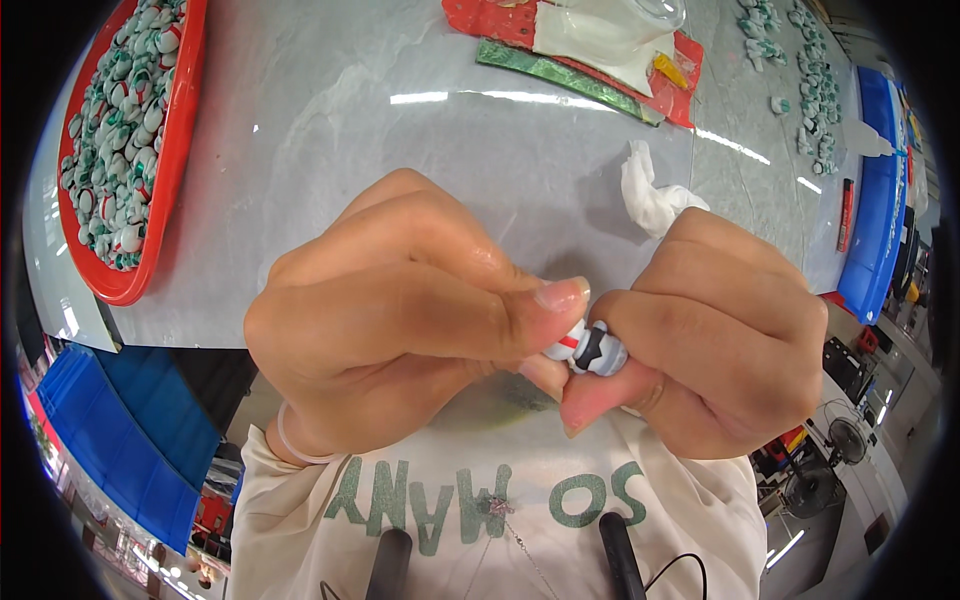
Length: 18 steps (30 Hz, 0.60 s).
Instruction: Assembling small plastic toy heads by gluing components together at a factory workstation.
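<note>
Between my two hands is a small figurine (598, 352), white and grey with a red stripe and a black patch. My left hand (400, 300) pinches its left end between thumb and finger. From the other side my right hand (715, 335) grips the grey end, also with thumb and forefinger. Both hands are held close together in front of my body, just off the near table edge. Parts of the figurine are hidden under my fingertips. A crumpled white tissue (652, 192) lies on the table beyond my right hand.
On the left stands a red tray (180, 130) heaped with small white, green and red pieces. At the far side lies a red board (690, 75) with a white cloth and a green strip. Several small pieces (818, 90) sit far right, near a blue bin (875, 200) and a red marker (846, 215).
</note>
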Available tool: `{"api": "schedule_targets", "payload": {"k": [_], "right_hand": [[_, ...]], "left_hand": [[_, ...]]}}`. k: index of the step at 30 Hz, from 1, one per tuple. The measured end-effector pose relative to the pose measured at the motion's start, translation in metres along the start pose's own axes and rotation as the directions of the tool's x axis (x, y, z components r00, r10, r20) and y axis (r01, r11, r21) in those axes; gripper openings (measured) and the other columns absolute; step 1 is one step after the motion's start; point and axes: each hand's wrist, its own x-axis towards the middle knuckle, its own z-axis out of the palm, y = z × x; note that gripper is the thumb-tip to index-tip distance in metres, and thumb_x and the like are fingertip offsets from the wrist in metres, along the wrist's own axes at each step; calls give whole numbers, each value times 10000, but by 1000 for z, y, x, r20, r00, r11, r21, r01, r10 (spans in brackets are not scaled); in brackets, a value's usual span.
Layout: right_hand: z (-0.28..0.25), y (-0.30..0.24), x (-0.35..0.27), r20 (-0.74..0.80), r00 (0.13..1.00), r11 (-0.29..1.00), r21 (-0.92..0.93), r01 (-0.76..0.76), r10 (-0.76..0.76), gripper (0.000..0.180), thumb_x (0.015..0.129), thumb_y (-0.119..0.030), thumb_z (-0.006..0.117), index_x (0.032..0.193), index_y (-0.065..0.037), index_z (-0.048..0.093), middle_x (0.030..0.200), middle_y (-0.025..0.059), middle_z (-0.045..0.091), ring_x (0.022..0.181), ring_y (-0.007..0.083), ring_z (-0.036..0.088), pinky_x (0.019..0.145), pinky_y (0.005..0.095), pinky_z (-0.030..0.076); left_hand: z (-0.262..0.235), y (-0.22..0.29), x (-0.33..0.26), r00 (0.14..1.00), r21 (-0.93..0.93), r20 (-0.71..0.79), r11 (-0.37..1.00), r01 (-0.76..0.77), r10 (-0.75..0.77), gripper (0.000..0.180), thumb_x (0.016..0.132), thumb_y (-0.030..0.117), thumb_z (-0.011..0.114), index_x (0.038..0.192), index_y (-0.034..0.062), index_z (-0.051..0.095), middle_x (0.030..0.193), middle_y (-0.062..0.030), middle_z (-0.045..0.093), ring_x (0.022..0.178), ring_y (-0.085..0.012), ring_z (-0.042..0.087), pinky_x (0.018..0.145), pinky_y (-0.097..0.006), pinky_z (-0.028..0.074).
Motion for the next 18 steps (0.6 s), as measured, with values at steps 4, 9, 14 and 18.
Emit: {"api": "schedule_targets", "payload": {"k": [4,9,14,18], "right_hand": [[1,0,2,0,1000,1000,26,-1,1,406,563,-273,763,682,66,573,533,61,473,408,152,384,376,267,244],[-2,1,3,46,998,997,69,-38,35,405,527,-266,777,643,60,567,499,50,452,405,158,383,371,268,244],[2,2,0,37,998,993,105,-62,59,408,521,-265,783,634,60,565,502,50,457,400,160,379,368,269,241],[2,1,1,34,996,987,135,-89,85,410,550,-292,769,647,58,577,499,52,464,395,163,384,370,271,248]], "left_hand": [[2,0,-1,1000,-10,-6,1000,-9,8,185,633,38,750,723,77,592,637,-28,534,564,-133,431,493,-272,335],[3,2,0,1000,-10,-8,1000,1,-1,200,627,-3,740,695,72,568,646,-32,521,564,-140,432,490,-278,335],[3,-1,0,1000,-1,12,1000,-16,16,233,587,-45,736,672,54,544,647,-34,505,559,-149,435,488,-288,337],[2,2,0,1000,3,16,1000,-19,19,226,585,-52,729,667,49,545,650,-38,507,560,-151,440,488,-289,341]]}}
